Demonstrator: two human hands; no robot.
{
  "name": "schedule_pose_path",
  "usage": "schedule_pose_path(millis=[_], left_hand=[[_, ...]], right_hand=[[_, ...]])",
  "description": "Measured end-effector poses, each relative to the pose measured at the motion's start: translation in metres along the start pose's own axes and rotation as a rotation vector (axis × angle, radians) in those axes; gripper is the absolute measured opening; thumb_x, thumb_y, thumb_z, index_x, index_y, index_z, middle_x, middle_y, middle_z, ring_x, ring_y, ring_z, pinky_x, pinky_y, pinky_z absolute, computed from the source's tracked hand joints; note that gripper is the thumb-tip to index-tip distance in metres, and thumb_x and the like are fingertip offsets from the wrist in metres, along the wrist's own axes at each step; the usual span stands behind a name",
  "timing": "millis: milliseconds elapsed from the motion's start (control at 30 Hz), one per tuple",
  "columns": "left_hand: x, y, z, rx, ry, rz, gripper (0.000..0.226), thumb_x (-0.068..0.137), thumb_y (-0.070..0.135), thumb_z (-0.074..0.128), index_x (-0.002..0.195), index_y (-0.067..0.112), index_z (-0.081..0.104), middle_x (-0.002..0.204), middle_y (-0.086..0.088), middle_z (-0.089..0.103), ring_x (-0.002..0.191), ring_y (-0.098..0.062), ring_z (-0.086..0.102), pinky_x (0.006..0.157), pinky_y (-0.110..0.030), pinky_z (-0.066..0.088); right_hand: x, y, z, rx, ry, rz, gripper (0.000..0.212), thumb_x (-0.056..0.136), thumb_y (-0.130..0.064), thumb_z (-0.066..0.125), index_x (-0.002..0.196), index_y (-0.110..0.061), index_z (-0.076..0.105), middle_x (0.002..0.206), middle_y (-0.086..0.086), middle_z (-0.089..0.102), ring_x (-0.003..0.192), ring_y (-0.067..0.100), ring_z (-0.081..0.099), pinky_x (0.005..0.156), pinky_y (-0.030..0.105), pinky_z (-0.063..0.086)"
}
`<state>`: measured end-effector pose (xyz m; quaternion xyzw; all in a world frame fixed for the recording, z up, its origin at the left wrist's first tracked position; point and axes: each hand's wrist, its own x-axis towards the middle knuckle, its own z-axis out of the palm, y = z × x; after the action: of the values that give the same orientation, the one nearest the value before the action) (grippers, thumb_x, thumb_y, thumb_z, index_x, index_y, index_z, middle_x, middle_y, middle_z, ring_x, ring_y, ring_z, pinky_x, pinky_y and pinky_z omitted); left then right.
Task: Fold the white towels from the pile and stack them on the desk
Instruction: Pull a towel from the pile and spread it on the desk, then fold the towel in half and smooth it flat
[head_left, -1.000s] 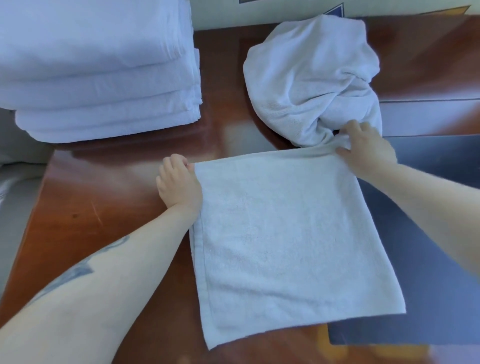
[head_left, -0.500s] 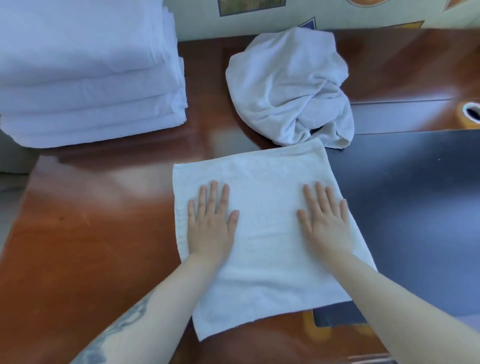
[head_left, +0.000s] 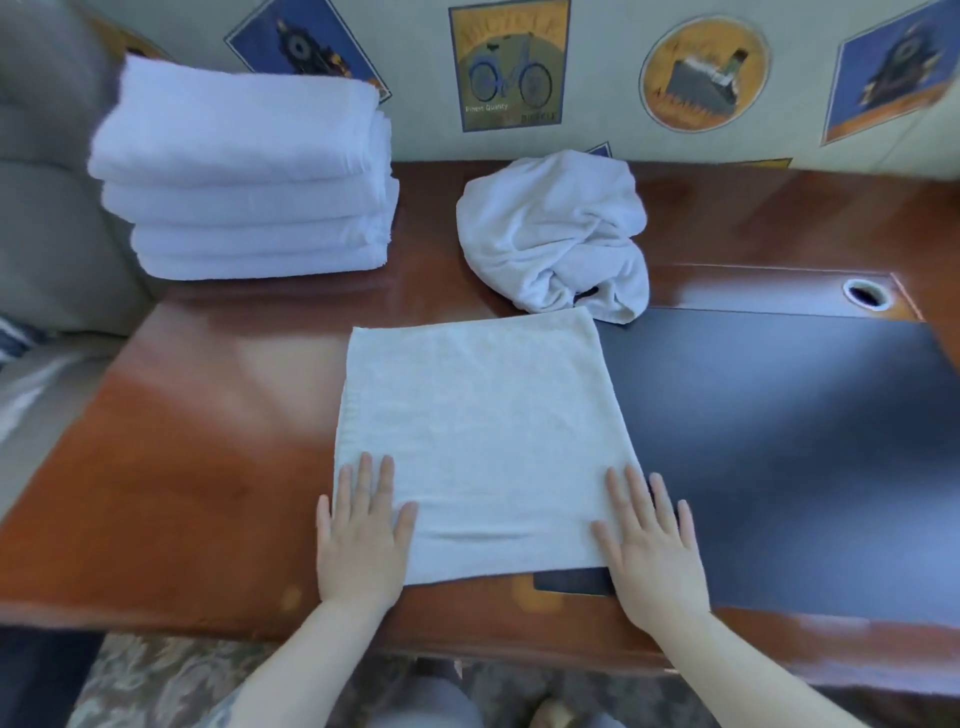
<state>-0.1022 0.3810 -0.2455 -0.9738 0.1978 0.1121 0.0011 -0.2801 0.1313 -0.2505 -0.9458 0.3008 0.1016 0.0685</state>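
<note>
Both hands lie flat, fingers spread: left hand (head_left: 363, 535) and right hand (head_left: 649, 540) press the near corners of the folded towel (head_left: 478, 415) on the desk (head_left: 197, 467). Stack (head_left: 244, 176) holds apparently four folded towels (edges blurred); crumpled pile (head_left: 556, 234) remains. This towel needs further folding.

Nubby terry-cloth towel (head_left: 478, 426) on glossy wooden desk (head_left: 197, 467)

Bright, soft daylight; pale glare streaks the glossy surface (head_left: 208, 415) near its left edge; wide-angle bending and blur at frame edges.
</note>
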Motion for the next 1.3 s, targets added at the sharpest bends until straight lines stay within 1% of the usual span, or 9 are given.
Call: schedule_pose_path(millis=[67,167,267,333,400,600,833,1000,1300], left_hand=[[-0.008,-0.001,-0.001,-0.061,-0.015,-0.108,0.067,0.099,0.059,0.004,0.155,0.027,-0.012,0.163,0.002,-0.015,0.151,-0.019,-0.009,0.122,-0.040,0.004],[-0.025,0.007,-0.010,-0.339,0.106,-0.309,0.062,0.100,0.046,0.043,0.153,0.018,0.026,0.161,-0.008,0.021,0.146,-0.028,0.019,0.116,-0.045,0.023],[-0.039,0.013,-0.020,-0.720,0.214,-0.636,0.057,0.086,0.026,0.069,0.137,0.011,0.047,0.138,-0.014,0.046,0.123,-0.036,0.043,0.096,-0.050,0.044],[-0.045,0.014,-0.025,-1.051,0.197,-0.818,0.033,0.081,0.018,0.074,0.110,0.008,0.061,0.111,-0.013,0.058,0.107,-0.038,0.056,0.082,-0.044,0.050],[-0.052,0.014,-0.026,-1.239,0.161,-0.866,0.016,0.080,0.016,0.074,0.083,0.007,0.061,0.080,-0.006,0.059,0.084,-0.035,0.061,0.069,-0.037,0.048],[-0.068,0.031,-0.029,-1.413,0.174,-0.943,0.019,0.088,0.013,0.066,0.101,0.000,0.062,0.104,-0.017,0.064,0.092,-0.036,0.061,0.083,-0.043,0.053],[-0.098,0.060,-0.032,-2.285,0.140,-1.163,0.034,0.098,0.016,0.054,0.131,0.008,0.052,0.124,-0.009,0.063,0.112,-0.028,0.061,0.100,-0.040,0.047],[-0.108,0.094,-0.029,-2.318,-0.088,-1.048,0.042,0.093,0.030,0.066,0.127,0.007,0.057,0.129,-0.010,0.061,0.120,-0.029,0.058,0.107,-0.040,0.044],[-0.124,0.091,-0.014,-2.215,-0.135,-1.119,0.035,0.101,0.013,0.052,0.133,-0.003,0.049,0.136,-0.020,0.055,0.129,-0.035,0.050,0.110,-0.046,0.040]], right_hand=[[-0.003,-0.001,-0.006,0.081,-0.016,0.091,0.071,0.095,-0.060,-0.008,0.152,-0.022,-0.022,0.160,-0.004,-0.022,0.150,0.019,-0.012,0.122,0.040,0.000],[-0.010,-0.015,-0.017,0.334,0.086,0.273,0.074,0.098,-0.050,0.041,0.156,-0.014,0.011,0.162,0.005,0.018,0.148,0.024,0.016,0.119,0.041,0.021],[-0.015,-0.021,-0.026,0.686,0.120,0.448,0.068,0.086,-0.031,0.067,0.144,-0.014,0.037,0.135,0.007,0.052,0.121,0.029,0.050,0.093,0.043,0.046],[-0.015,-0.020,-0.034,0.948,0.016,0.571,0.049,0.082,-0.023,0.066,0.127,-0.011,0.051,0.105,0.004,0.060,0.089,0.023,0.058,0.071,0.035,0.049],[-0.014,-0.019,-0.038,1.159,-0.018,0.656,0.027,0.082,-0.018,0.064,0.107,-0.007,0.062,0.088,0.004,0.061,0.073,0.020,0.055,0.067,0.035,0.048],[-0.026,-0.028,-0.040,2.110,-0.054,0.819,0.030,0.095,-0.009,0.053,0.125,-0.011,0.051,0.111,0.010,0.063,0.090,0.027,0.063,0.086,0.042,0.053],[-0.060,-0.037,-0.036,2.193,-0.002,0.997,0.027,0.093,-0.019,0.059,0.119,-0.016,0.050,0.122,0.009,0.061,0.097,0.026,0.060,0.092,0.039,0.050],[-0.064,-0.041,-0.042,2.185,-0.163,0.875,0.036,0.091,-0.018,0.068,0.121,-0.015,0.049,0.129,0.009,0.055,0.126,0.032,0.051,0.107,0.046,0.042],[-0.086,-0.029,-0.037,2.103,-0.141,0.952,0.037,0.102,-0.004,0.045,0.139,-0.010,0.042,0.136,0.017,0.054,0.124,0.038,0.053,0.107,0.052,0.041]])
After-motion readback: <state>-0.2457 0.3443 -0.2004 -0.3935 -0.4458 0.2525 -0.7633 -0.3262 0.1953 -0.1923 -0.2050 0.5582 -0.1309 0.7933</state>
